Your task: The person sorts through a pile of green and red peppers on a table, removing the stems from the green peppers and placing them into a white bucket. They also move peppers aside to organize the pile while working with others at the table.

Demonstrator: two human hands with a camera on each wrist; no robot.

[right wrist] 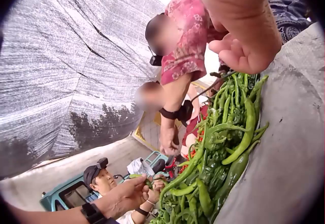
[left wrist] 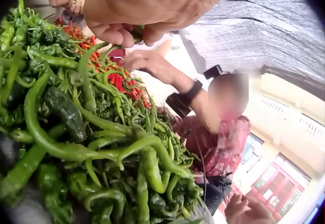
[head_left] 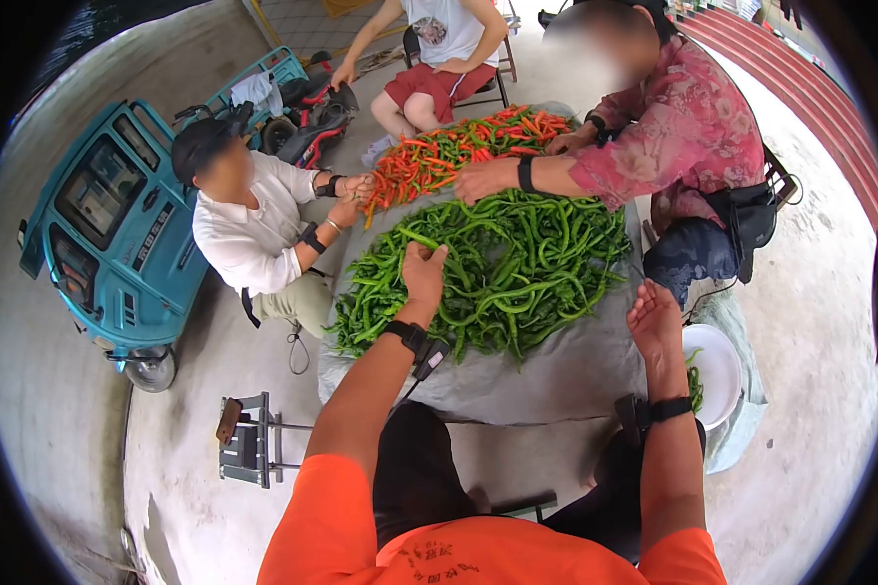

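Note:
Over the near part of a heap of green chili peppers (head_left: pixel 517 263), my left hand (head_left: pixel 424 278) pinches one green pepper (head_left: pixel 417 235) between thumb and fingers. The left wrist view shows mostly the back of that hand (left wrist: pixel 157 3), with part of the pepper hidden by the fingers. Palm up, my right hand (head_left: pixel 656 317) hovers by the right edge of the grey sheet (head_left: pixel 556 385). Its fingers are loosely curled with nothing in them, and the right wrist view puts the hand (right wrist: pixel 246 36) just above the nearest peppers (right wrist: pixel 244 132).
Red and orange peppers (head_left: pixel 439 156) lie beyond the green heap. A person in white (head_left: pixel 254 224) and one in a floral shirt (head_left: pixel 693 127) handle peppers. A white basin (head_left: pixel 720 375) with some green peppers sits at right; a small stool (head_left: pixel 247 444) stands at left.

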